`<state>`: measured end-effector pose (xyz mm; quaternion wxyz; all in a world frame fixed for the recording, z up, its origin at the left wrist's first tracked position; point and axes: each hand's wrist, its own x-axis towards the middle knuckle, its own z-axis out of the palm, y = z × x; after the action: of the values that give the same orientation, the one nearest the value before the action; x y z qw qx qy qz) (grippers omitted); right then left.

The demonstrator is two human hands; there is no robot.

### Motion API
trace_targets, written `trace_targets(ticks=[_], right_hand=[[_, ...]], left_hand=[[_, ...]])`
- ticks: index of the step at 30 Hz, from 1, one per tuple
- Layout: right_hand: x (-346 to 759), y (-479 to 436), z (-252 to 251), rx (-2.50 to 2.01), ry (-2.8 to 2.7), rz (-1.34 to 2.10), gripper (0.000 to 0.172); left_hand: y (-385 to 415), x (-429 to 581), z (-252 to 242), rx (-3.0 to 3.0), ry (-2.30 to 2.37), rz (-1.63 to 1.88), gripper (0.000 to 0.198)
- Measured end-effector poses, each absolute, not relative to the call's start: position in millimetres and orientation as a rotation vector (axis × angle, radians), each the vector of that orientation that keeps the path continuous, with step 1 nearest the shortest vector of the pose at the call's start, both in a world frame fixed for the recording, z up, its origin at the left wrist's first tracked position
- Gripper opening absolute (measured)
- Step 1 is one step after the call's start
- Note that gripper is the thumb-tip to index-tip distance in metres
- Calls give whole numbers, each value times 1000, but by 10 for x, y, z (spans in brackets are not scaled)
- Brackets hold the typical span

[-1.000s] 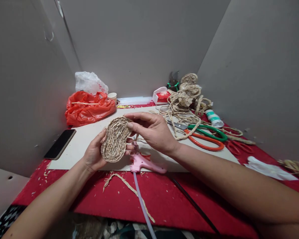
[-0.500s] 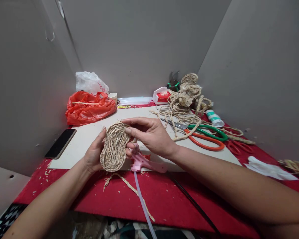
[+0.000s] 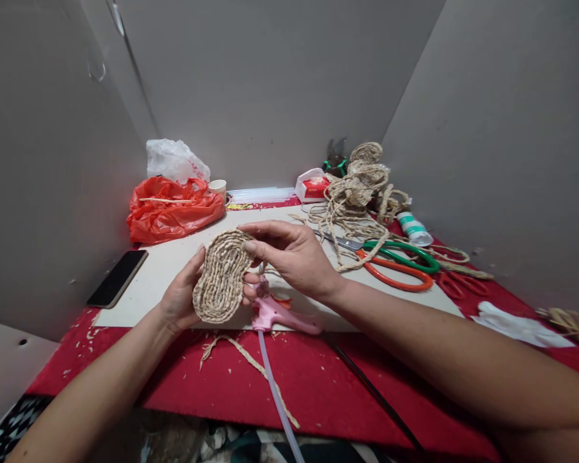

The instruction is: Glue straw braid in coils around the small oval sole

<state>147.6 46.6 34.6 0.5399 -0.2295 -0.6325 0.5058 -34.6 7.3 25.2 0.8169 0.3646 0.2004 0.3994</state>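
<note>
A coiled piece of braided straw rope (image 3: 222,278), shaped like a small shoe sole, is held upright above the board. My left hand (image 3: 183,289) grips it from the left and behind, with fingertips showing past its right edge. At the upper right rim, my right hand (image 3: 289,254) pinches the coil between thumb and fingers; part of that grip is hidden. Just right of the coil, a pink glue gun (image 3: 275,315) lies on the board's front edge, with a translucent glue stick (image 3: 275,392) poking out toward me. A loose rope piece (image 3: 246,354) lies on the red cloth.
Scissors with green and orange handles (image 3: 398,257) lie at right, before a heap of straw rope (image 3: 361,186). A phone (image 3: 118,278), a red plastic bag (image 3: 171,212) and a paper cup (image 3: 217,188) stand left. Grey panels (image 3: 270,96) enclose the table.
The coil has risen slightly and tilted a little, its lower end now higher. My right hand has moved up a little with it, keeping its pinch on the upper rim.
</note>
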Motion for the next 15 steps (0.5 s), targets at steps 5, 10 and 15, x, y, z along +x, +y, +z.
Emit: trace_targets(ticks=[5,10,15], right_hand=[[1476,453,339,-549,-1519,1148,23],[1480,431,338,-552,-1540,1096,20],[1478,432,325,-544,-1546,1089,19]], left_hand=[[59,-316,243,783,399,864,55],[38,-283,254,762,403,895,47],[47,-276,249,755,413,909,43]])
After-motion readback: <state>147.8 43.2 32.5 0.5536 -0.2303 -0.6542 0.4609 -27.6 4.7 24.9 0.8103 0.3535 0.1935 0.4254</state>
